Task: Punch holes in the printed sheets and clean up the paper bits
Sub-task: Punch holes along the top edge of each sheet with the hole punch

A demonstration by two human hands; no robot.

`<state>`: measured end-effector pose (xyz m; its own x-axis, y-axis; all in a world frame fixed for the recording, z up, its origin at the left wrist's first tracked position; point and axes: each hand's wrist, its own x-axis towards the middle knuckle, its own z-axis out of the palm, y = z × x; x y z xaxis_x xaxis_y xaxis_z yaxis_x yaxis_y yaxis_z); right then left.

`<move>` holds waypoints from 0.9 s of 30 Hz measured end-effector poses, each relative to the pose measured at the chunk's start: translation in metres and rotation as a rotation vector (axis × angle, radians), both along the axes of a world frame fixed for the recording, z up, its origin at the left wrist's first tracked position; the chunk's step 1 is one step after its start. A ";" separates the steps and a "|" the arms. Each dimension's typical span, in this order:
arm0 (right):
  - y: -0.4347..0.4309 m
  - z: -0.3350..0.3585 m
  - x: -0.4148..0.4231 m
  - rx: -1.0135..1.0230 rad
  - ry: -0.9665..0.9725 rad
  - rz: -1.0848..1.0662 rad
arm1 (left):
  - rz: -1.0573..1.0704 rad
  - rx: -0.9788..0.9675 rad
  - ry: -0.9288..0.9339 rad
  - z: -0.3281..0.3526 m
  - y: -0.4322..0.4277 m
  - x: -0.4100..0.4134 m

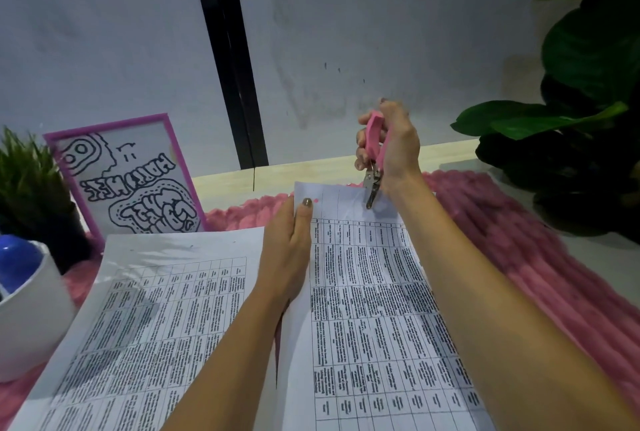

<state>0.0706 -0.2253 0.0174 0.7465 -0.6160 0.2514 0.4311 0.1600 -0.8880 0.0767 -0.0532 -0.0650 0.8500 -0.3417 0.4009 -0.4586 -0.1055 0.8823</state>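
Observation:
My left hand [289,250] pinches the far left edge of a printed sheet [367,309] covered in table text, thumb on top, lifting it off the table. One punched hole shows pink just right of my thumb. My right hand [391,146] grips a pink-handled hole punch [374,153] upright, its metal jaws [371,193] closed over the sheet's far margin. A second printed sheet [149,319] lies flat to the left.
A pink chunky knit mat [519,250] covers the table under the sheets. A pink-framed drawing [124,174] leans at the back left beside a small green plant [27,181]. A white cup [31,312] with a blue object stands left. Large leaves [571,101] hang at right.

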 end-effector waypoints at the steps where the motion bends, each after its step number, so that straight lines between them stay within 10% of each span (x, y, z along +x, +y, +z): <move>1: 0.000 0.000 -0.001 0.008 -0.005 0.000 | -0.001 -0.005 0.000 0.000 0.000 0.000; 27: 0.007 -0.009 0.001 0.042 -0.016 -0.038 | -0.189 -0.151 0.346 0.005 0.004 0.001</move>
<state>0.0718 -0.2187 0.0088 0.7186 -0.6539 0.2369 0.4519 0.1802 -0.8737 0.0778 -0.0496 -0.0600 0.8713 -0.4640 0.1600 -0.1311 0.0941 0.9869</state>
